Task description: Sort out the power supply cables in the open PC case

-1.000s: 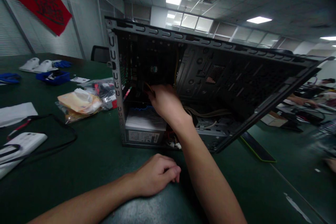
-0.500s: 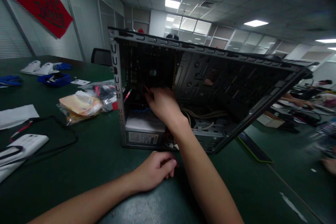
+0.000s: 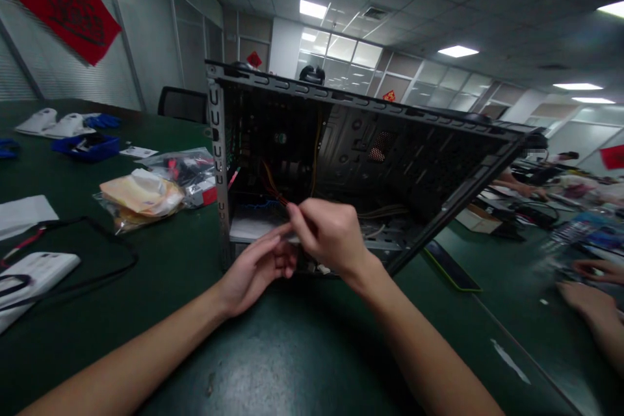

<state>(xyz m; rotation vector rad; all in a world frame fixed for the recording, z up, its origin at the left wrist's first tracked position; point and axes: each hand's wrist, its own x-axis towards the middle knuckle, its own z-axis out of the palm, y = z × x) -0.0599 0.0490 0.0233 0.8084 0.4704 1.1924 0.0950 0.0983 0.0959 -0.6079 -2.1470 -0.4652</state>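
Note:
An open black computer case (image 3: 219,162) stands in front of me, its inside facing me. A bundle of orange and yellow wires (image 3: 273,187) comes out of the dark interior toward my right hand (image 3: 334,234). That hand is closed at the case's lower front, its thumb and fingers pinching the wires; their ends are hidden. My left hand (image 3: 258,266) is beside it, palm turned inward, index finger stretched toward the right fingertips and the others loosely curled, with nothing visible in it. Behind both hands lies the silver power supply (image 3: 248,226), partly covered by them.
Bagged parts (image 3: 141,195) and a blue tray (image 3: 85,146) lie left on the green table. A white power strip (image 3: 43,283) with a black cord is nearer me. At right are a dark flat panel (image 3: 451,265) and a co-worker's hands (image 3: 589,292).
My right hand has come out from deep in the case toward its front edge, drawing the wires along. My left hand has lifted from the table and uncurled beside it. The view has shifted slightly right.

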